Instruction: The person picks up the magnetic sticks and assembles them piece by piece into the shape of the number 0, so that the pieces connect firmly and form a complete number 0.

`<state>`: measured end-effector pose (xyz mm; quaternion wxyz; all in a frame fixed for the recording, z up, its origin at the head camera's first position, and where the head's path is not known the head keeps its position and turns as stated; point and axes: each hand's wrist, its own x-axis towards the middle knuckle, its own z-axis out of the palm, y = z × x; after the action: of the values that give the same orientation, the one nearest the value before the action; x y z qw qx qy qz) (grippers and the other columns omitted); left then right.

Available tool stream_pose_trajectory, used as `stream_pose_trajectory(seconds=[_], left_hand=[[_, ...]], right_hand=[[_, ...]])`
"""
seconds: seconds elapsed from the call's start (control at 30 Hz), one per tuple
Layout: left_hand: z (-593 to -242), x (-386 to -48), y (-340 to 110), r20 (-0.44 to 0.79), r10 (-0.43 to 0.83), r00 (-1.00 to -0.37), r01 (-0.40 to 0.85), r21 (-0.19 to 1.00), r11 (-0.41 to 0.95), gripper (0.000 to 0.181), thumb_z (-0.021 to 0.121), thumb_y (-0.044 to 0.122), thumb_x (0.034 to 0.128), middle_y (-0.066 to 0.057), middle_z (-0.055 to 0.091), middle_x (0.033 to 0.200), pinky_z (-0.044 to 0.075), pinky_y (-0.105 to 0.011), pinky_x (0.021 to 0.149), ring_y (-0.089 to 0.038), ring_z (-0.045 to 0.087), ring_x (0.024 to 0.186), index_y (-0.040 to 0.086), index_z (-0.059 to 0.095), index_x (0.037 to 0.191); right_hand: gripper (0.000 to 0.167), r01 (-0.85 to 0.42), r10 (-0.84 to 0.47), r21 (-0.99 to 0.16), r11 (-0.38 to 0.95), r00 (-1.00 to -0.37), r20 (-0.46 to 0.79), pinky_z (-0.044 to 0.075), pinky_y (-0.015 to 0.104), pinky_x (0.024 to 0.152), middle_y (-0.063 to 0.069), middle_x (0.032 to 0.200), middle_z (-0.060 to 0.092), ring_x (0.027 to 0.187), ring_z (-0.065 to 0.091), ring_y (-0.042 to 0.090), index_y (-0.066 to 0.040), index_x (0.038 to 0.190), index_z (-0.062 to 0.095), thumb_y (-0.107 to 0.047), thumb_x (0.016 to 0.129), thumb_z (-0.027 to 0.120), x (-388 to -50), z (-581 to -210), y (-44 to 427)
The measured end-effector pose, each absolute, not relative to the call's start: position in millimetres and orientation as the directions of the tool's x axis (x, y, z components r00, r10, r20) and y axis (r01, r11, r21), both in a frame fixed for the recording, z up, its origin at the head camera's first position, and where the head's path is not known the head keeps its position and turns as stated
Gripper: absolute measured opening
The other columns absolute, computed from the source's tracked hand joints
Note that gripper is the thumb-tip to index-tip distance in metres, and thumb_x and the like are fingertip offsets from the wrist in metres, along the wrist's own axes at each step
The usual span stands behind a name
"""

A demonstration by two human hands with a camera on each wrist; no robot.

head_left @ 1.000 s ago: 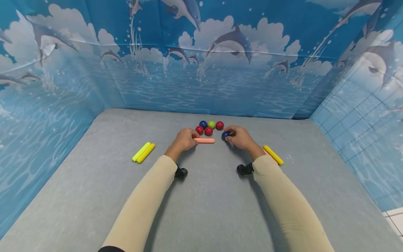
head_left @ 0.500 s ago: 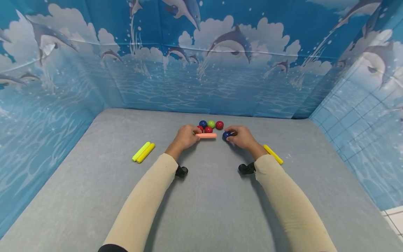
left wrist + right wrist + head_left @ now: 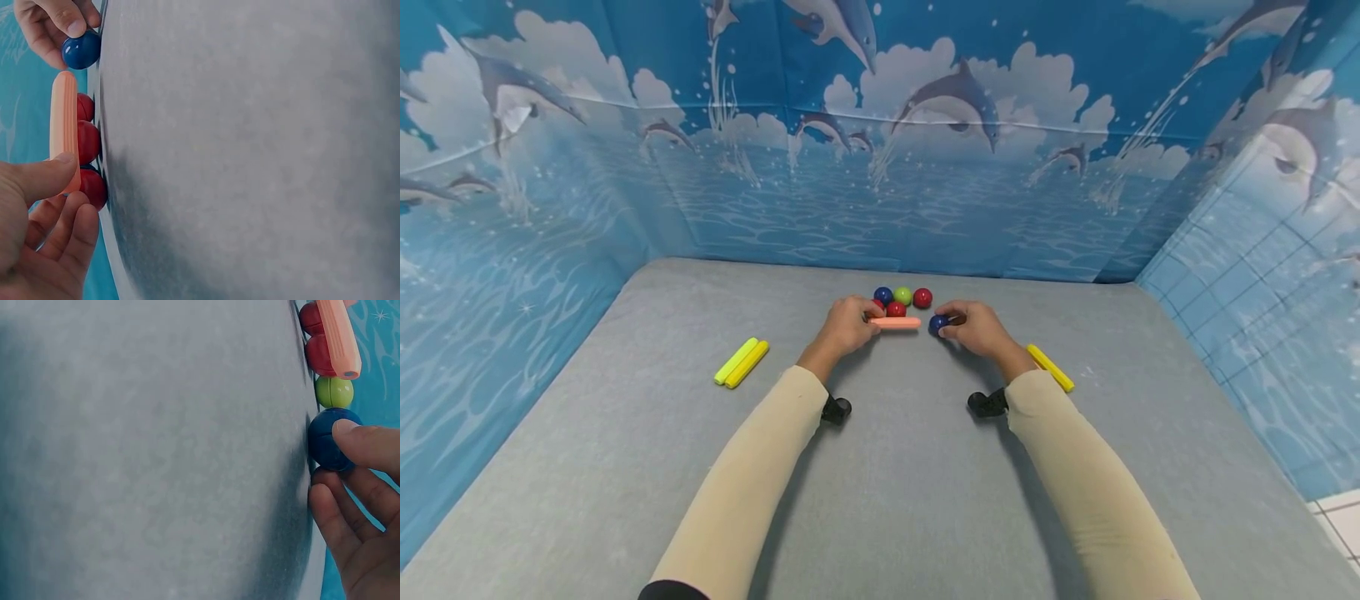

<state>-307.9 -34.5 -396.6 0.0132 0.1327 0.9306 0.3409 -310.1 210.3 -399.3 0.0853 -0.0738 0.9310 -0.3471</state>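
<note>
The left hand [image 3: 845, 327] pinches one end of an orange stick [image 3: 898, 323], lifted level with the tops of the red balls in the left wrist view. Thumb and fingers of the right hand [image 3: 979, 328] grip a dark blue ball [image 3: 937, 324], just right of the stick's free end; a small gap parts the two. Behind the stick, a red ball [image 3: 896, 309] and another partly hidden by the left fingers sit in front of a blue ball [image 3: 883, 295] and a green ball [image 3: 903, 296]. One more red ball [image 3: 922, 297] stands at the right of these.
Two yellow sticks [image 3: 742, 362] lie side by side on the grey table [image 3: 880, 483] at the left. By the right wrist lies another yellow stick [image 3: 1051, 368], with an orange edge beside it partly covered by the arm. A dolphin-print curtain [image 3: 880, 217] hangs behind the table.
The left hand has raised the orange stick off the table and moved it slightly away and to the right, over the front of the red balls. The right hand has barely moved.
</note>
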Motion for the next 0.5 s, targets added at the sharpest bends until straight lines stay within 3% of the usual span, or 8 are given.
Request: stream_pose_trajectory(seconds=[0.5], left_hand=[[-400.6,-313.5,-34.7,0.079,0.269,-0.960,0.257,0.628,0.735,0.024,0.071,0.009,0.0903,-0.009,0.066,0.128,0.051,-0.039,0.101,-0.026,0.059,0.122,0.010,0.074,0.114]], right_hand=[[0.038,-0.089,-0.204,-0.667,0.740,-0.974,-0.096,0.055,0.040,0.088,0.017,0.133,0.063,0.119,0.062,0.032,-0.012,0.132,0.064,-0.012,0.095,0.066,-309.2,-397.9,205.8]])
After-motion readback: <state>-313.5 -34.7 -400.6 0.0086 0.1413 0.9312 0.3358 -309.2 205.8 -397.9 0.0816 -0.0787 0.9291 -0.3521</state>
